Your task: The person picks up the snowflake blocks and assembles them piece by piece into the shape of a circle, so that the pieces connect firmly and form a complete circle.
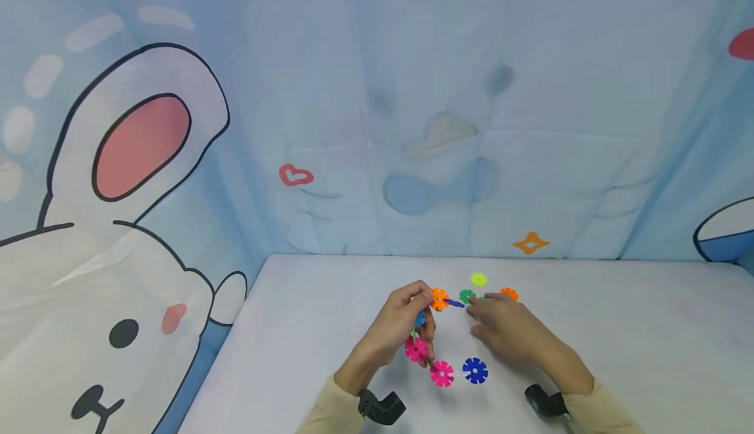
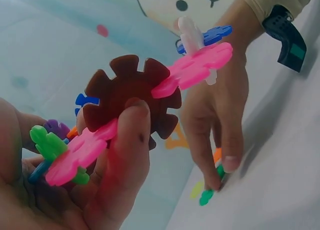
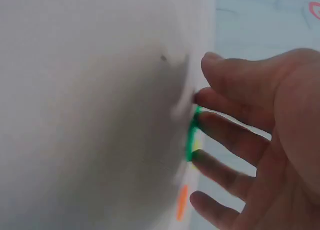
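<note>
My left hand (image 1: 400,319) grips a curved chain of slotted flower-shaped plastic discs, thumb on a brown disc (image 2: 105,107). Pink discs (image 1: 442,374) join the brown one on both sides, and a dark blue disc (image 1: 475,370) hangs at the chain's lower end. At the upper end are an orange disc (image 1: 439,299) and an edge-on blue disc (image 1: 455,303). Fingers of my right hand (image 1: 509,329) reach down over the table, fairly straight, their tips at a green disc (image 3: 191,137). In the right wrist view the thumb stands apart from that disc.
On the white table (image 1: 318,316), a yellow disc (image 1: 479,279) lies behind the green one. A loose orange disc (image 1: 509,294) sits just beyond my right hand. Behind the table's far edge hangs a printed blue curtain (image 1: 353,93).
</note>
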`<move>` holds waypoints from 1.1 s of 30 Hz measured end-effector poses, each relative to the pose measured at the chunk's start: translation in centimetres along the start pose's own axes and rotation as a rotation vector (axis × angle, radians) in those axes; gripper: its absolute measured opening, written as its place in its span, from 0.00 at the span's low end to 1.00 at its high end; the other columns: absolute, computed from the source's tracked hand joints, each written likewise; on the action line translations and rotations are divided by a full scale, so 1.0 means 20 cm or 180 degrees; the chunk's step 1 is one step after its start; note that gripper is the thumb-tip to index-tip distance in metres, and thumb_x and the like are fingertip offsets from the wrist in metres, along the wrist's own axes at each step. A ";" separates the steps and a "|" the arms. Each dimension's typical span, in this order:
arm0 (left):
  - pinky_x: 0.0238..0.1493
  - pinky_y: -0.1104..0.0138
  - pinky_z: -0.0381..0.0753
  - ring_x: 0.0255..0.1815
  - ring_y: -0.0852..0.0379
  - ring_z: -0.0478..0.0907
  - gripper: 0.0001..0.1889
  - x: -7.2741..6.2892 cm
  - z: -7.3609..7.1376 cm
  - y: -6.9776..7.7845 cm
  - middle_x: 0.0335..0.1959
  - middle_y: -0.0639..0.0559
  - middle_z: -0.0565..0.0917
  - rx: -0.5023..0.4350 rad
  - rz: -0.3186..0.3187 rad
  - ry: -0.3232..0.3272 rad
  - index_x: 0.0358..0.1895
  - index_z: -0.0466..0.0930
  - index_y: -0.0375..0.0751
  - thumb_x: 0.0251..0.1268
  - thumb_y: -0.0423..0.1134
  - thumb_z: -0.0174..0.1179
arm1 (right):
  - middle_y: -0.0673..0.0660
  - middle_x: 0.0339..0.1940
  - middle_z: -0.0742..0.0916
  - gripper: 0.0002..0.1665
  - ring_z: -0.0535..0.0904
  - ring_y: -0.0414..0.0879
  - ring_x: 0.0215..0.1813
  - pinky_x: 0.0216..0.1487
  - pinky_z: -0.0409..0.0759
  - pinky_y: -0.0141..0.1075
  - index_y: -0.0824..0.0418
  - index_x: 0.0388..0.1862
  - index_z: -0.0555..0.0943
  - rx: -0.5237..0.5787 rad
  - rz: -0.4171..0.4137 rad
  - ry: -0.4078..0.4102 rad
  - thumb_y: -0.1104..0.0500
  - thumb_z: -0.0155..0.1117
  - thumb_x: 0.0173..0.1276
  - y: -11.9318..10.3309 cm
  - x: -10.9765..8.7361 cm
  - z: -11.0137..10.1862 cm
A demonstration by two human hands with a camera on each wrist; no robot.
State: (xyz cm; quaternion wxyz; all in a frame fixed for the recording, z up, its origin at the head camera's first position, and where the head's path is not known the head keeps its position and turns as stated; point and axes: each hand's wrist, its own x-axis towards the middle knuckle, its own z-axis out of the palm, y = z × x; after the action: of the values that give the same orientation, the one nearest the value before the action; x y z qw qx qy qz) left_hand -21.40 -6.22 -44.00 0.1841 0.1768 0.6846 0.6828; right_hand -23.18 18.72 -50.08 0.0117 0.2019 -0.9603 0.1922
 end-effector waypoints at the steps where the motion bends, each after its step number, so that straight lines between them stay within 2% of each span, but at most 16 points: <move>1: 0.21 0.65 0.86 0.13 0.56 0.82 0.16 0.00 0.00 0.00 0.18 0.51 0.77 0.0005 0.0001 -0.0005 0.43 0.73 0.35 0.88 0.45 0.45 | 0.60 0.58 0.90 0.17 0.80 0.69 0.68 0.67 0.77 0.69 0.58 0.53 0.91 -0.0030 0.0054 0.0075 0.55 0.78 0.67 0.00 0.00 -0.01; 4: 0.22 0.65 0.87 0.13 0.56 0.82 0.15 0.00 0.00 0.00 0.18 0.51 0.77 -0.0011 -0.0002 -0.0023 0.41 0.73 0.38 0.88 0.45 0.45 | 0.57 0.45 0.91 0.09 0.83 0.63 0.59 0.61 0.82 0.64 0.55 0.42 0.92 -0.0064 0.0207 0.0282 0.57 0.81 0.63 -0.02 0.00 -0.03; 6: 0.22 0.65 0.87 0.13 0.56 0.82 0.15 0.00 0.01 0.00 0.18 0.51 0.77 -0.0024 -0.0015 -0.0051 0.41 0.73 0.39 0.88 0.45 0.45 | 0.56 0.44 0.91 0.10 0.83 0.61 0.57 0.59 0.82 0.63 0.55 0.42 0.92 -0.0075 0.0229 0.0376 0.58 0.82 0.61 -0.02 0.00 -0.04; 8: 0.22 0.66 0.86 0.13 0.56 0.82 0.15 0.00 0.01 0.00 0.18 0.51 0.77 -0.0035 -0.0007 -0.0056 0.41 0.74 0.40 0.88 0.45 0.45 | 0.58 0.49 0.91 0.17 0.82 0.63 0.59 0.60 0.81 0.66 0.57 0.49 0.92 -0.0117 0.0177 0.0366 0.59 0.82 0.60 -0.02 0.00 -0.03; 10: 0.22 0.66 0.86 0.13 0.56 0.82 0.15 0.00 0.01 0.00 0.18 0.51 0.77 -0.0040 0.0000 -0.0063 0.41 0.73 0.39 0.88 0.45 0.45 | 0.61 0.57 0.90 0.23 0.81 0.67 0.64 0.62 0.80 0.69 0.59 0.57 0.90 -0.0133 0.0074 0.0245 0.62 0.81 0.61 -0.02 0.00 -0.02; 13: 0.22 0.67 0.86 0.12 0.56 0.81 0.17 0.00 0.01 0.00 0.18 0.52 0.77 -0.0083 0.0011 -0.0095 0.43 0.73 0.33 0.88 0.44 0.45 | 0.61 0.64 0.88 0.25 0.79 0.70 0.69 0.64 0.78 0.71 0.59 0.60 0.89 -0.0191 -0.0083 0.0074 0.65 0.79 0.63 -0.02 0.00 -0.01; 15: 0.22 0.66 0.86 0.12 0.57 0.81 0.19 0.00 0.01 0.00 0.18 0.52 0.77 -0.0106 0.0018 -0.0135 0.46 0.71 0.28 0.88 0.45 0.45 | 0.60 0.60 0.90 0.21 0.81 0.68 0.65 0.63 0.81 0.68 0.59 0.54 0.91 -0.0165 -0.0097 0.0054 0.67 0.79 0.62 -0.03 0.00 0.00; 19: 0.21 0.66 0.86 0.12 0.57 0.81 0.22 0.00 0.02 0.00 0.18 0.51 0.76 -0.0141 0.0025 -0.0176 0.49 0.69 0.22 0.88 0.45 0.45 | 0.55 0.46 0.93 0.15 0.84 0.56 0.52 0.58 0.87 0.58 0.58 0.43 0.93 -0.0110 0.0013 0.0131 0.70 0.82 0.57 -0.05 0.01 -0.01; 26: 0.21 0.67 0.86 0.12 0.56 0.81 0.18 0.00 0.02 0.00 0.18 0.51 0.77 -0.0160 0.0007 -0.0136 0.45 0.72 0.30 0.88 0.45 0.46 | 0.50 0.36 0.86 0.15 0.80 0.45 0.39 0.52 0.89 0.49 0.58 0.41 0.89 -0.0038 0.0274 0.0048 0.69 0.83 0.56 -0.04 0.00 -0.03; 30: 0.21 0.67 0.86 0.12 0.57 0.81 0.17 0.00 0.03 0.00 0.18 0.51 0.76 -0.0174 -0.0016 -0.0150 0.44 0.72 0.33 0.88 0.46 0.46 | 0.49 0.32 0.81 0.15 0.75 0.43 0.36 0.43 0.86 0.42 0.56 0.37 0.85 0.0034 0.0262 0.0096 0.66 0.84 0.56 -0.01 -0.01 -0.04; 33: 0.21 0.67 0.86 0.12 0.57 0.81 0.18 0.00 0.03 0.00 0.19 0.51 0.76 -0.0182 -0.0010 -0.0187 0.45 0.71 0.31 0.88 0.46 0.46 | 0.48 0.29 0.79 0.13 0.73 0.43 0.34 0.36 0.78 0.37 0.56 0.34 0.83 0.0181 0.0225 0.0180 0.64 0.82 0.59 0.02 -0.01 -0.05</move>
State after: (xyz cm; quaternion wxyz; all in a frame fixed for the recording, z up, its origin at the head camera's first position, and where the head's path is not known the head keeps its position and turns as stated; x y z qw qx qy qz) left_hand -21.09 -5.78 -43.92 0.2102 0.1904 0.6594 0.6963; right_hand -23.15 19.48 -49.32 0.0262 0.1626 -0.9603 0.2254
